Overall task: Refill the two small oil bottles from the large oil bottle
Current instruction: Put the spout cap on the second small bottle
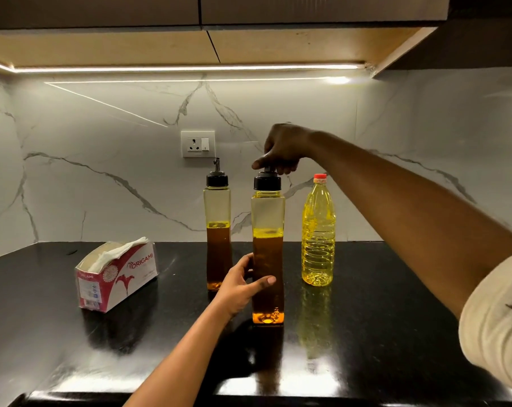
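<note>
Nearest the front edge of the black countertop (381, 318), the left hand (240, 284) wraps its fingers and thumb round the middle of the near small bottle (268, 218). That bottle stands upright, its long axis vertical, roughly central on the counter and about half full of dark oil. Directly above, the right hand (284, 151) reaches down from the right and curls its fingertips over the black cap (267, 183). Judging by this, unscrewing is the step in hand: the cap lies straight up the bottle's axis from the steadying left hand. Farther back stand the second small bottle (218, 230), capped, just left, and the large oil bottle (318, 230), red-capped, to the right. Counted: two small bottles, one large, and one tissue box (116, 274) toward the left edge.
</note>
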`<state>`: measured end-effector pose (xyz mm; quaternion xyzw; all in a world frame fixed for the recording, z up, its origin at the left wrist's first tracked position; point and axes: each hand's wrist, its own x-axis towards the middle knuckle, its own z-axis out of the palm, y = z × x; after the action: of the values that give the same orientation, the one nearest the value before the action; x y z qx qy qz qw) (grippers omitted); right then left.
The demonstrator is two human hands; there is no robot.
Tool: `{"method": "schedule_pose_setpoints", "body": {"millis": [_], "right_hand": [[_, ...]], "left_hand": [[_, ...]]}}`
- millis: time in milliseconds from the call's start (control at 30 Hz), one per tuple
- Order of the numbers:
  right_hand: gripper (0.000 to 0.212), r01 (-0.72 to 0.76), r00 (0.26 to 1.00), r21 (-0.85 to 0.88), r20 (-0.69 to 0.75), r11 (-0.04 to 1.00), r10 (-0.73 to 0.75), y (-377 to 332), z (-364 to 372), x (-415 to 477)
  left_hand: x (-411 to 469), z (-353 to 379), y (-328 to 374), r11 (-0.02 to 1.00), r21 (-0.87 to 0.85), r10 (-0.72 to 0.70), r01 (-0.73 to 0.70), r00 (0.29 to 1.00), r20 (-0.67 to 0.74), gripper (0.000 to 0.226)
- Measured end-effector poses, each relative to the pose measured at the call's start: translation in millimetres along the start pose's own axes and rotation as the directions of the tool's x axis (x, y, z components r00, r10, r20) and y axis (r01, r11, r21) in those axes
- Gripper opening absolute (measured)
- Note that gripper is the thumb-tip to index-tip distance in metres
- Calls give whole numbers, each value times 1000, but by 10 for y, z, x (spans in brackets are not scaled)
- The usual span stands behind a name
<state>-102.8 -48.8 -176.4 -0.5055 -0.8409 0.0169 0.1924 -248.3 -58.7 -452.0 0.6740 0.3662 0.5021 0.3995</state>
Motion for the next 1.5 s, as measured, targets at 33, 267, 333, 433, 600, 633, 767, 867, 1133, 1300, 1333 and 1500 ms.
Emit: {"method": "schedule_pose_setpoints", "body": {"millis": [33, 267, 333, 433, 600, 633, 767, 867, 1133, 1300, 1333, 1500], "right_hand": [[34, -57, 998, -88, -10, 995, 56, -68, 16, 7], [58, -87, 996, 226, 5, 970, 88, 108, -81, -31], [35, -1, 974, 413, 205, 911, -92, 290, -47, -73], [27, 47, 964, 497, 204, 867, -169, 399, 44, -28], [34, 122, 992, 167, 0, 978, -124, 197, 32, 13], [37, 119, 993, 23, -20, 993, -118, 150, 22, 19], [64, -42, 994, -221, -104, 974, 20, -16, 46, 32], [71, -99, 972, 44, -211, 994, 106, 26, -11, 2], [30, 188, 974, 189, 88, 964, -207, 312, -70, -43], [17, 57, 998, 166, 21, 984, -61, 76, 49, 23], [16, -20, 999, 171, 29, 985, 15, 37, 63, 49], [37, -328, 945, 352, 138, 877, 298, -100, 99, 58]], "left_hand": [[2, -3, -1, 1000, -1, 1, -1, 1000, 0, 48], [9, -15, -21, 1000, -12, 4, -4, 1000, -1, 58], [7, -12, -10, 1000, -15, 6, -6, 1000, 3, 56], [8, -14, -13, 1000, -11, 10, -10, 1000, 6, 56], [8, -7, -8, 1000, -18, 11, -11, 1000, 5, 57], [9, -5, -8, 1000, -15, 13, -13, 1000, 5, 58], [17, -6, -10, 1000, -7, 10, -10, 1000, 7, 58], [14, -11, -10, 1000, -4, 2, -2, 1000, 11, 58], [0, -11, -2, 1000, -5, 4, -4, 1000, 6, 59], [-12, -3, 5, 1000, -4, 4, -4, 1000, 3, 60], [-12, -3, 11, 1000, -8, 3, -3, 1000, 2, 60], [-8, -6, 3, 1000, -4, 2, -2, 1000, 8, 58]]}}
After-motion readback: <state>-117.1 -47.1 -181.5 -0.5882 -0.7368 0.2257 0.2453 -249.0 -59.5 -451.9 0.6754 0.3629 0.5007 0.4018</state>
